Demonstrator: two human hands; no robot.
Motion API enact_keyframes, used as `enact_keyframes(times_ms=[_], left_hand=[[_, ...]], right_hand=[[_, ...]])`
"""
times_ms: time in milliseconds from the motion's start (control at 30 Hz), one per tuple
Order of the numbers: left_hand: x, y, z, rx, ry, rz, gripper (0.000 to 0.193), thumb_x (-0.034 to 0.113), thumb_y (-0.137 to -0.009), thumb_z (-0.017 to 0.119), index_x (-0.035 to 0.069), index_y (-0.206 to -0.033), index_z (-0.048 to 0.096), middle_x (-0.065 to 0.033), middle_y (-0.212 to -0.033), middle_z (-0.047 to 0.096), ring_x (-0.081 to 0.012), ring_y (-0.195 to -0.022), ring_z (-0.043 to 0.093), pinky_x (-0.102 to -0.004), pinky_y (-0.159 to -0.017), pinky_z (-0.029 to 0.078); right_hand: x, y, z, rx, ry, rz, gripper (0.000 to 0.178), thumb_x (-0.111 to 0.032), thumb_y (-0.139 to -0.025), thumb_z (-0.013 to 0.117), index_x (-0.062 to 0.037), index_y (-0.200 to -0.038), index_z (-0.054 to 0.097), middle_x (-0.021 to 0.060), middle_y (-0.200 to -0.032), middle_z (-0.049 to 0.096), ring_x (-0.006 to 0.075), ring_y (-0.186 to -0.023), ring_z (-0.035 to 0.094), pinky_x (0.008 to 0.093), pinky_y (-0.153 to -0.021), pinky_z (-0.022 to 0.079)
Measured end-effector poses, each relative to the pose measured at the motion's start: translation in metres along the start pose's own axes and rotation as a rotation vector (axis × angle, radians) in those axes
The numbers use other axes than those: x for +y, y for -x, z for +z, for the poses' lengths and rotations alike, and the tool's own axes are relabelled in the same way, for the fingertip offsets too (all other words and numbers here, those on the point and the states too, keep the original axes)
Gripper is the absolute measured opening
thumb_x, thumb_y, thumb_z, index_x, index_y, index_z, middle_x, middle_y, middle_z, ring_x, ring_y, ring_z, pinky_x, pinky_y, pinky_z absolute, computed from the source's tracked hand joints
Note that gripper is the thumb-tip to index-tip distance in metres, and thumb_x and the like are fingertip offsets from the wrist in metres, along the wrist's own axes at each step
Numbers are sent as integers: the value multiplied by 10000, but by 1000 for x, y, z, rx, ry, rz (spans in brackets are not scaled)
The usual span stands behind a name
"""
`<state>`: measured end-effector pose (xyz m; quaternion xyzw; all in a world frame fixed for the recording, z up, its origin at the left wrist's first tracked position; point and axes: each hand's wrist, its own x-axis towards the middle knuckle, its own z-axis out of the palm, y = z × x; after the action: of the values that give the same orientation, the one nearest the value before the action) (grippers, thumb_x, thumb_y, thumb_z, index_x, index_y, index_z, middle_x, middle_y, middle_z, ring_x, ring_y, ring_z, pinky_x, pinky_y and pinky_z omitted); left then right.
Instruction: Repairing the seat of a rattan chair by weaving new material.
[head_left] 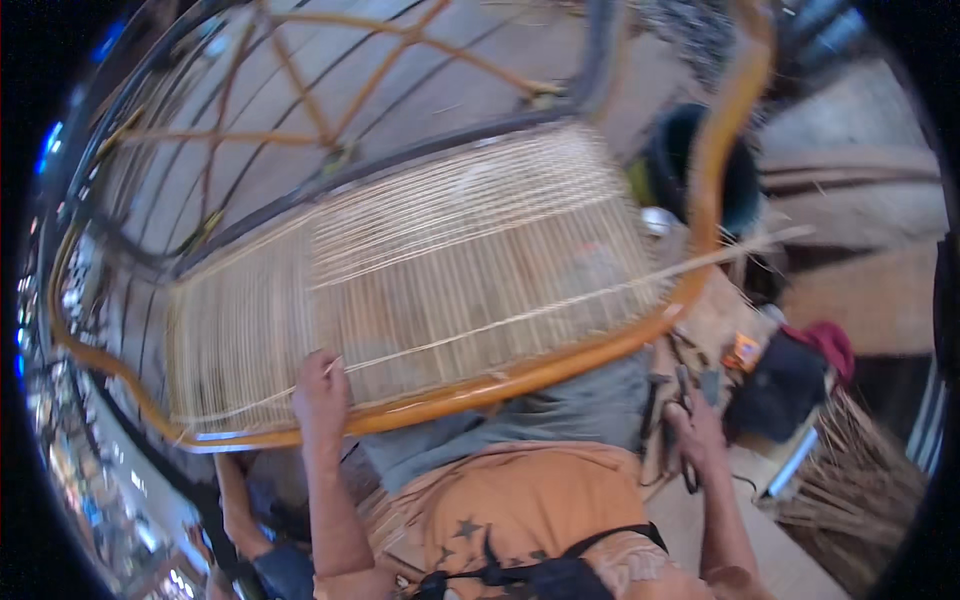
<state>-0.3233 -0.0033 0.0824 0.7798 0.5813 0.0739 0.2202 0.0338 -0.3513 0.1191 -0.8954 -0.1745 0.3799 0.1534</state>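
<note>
Across my lap lies a bent rattan furniture frame, strung with a panel of pale cane strands. The far part of the panel is woven crosswise; nearer me mostly lengthwise strands show. My left hand is closed at the panel's near edge, pinching a long loose cane strand. This strand runs across the panel to the right and out past the frame. On the right, my right hand is closed around a dark hand tool, scissors or pliers; blur hides which.
Crossed rattan struts rise at the far side. A dark bucket stands beyond the frame's right rail. Near my right hand lie a dark cloth, a small orange packet and a fibre bundle. Another person's arm shows at lower left.
</note>
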Motion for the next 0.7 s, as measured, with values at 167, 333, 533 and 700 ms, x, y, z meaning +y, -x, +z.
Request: enact_keyframes(times_ms=[167, 333, 533, 700], left_hand=[[35, 4, 27, 96, 53, 0, 231, 158, -874, 592, 45, -1075, 615, -156, -945, 655, -329, -860, 643, -405, -743, 494], [26, 3, 32, 100, -62, 11, 271, 252, -918, 536, 35, -1057, 621, -203, -868, 661, -336, -788, 655, -414, -696, 488], [26, 11, 37, 103, -165, -7, 277, 300, -925, 509, 78, -1030, 637, -203, -853, 662, -377, -790, 646, -457, -693, 488], [34, 1, 49, 99, -172, -12, 260, 306, -911, 527, 94, -1009, 639, -182, -832, 662, -381, -766, 641, -465, -677, 491]], right_hand=[[84, 15, 30, 49, 77, 40, 350, -296, -887, 552, -18, -1098, 579, 229, -995, 606, 401, -948, 577, 450, -828, 448], [76, -50, 20, 582, -215, -233, 226, -173, -927, 518, -5, -1047, 611, 202, -902, 628, 364, -847, 606, 405, -761, 475], [-17, -105, -47, 901, -599, -472, 200, -177, -965, 520, -27, -1052, 619, 21, -791, 597, 104, -684, 549, 258, -631, 459], [65, -245, -105, 783, -978, -342, 204, -153, -939, 559, -36, -1098, 607, -11, -824, 609, 74, -673, 545, 204, -602, 449]])
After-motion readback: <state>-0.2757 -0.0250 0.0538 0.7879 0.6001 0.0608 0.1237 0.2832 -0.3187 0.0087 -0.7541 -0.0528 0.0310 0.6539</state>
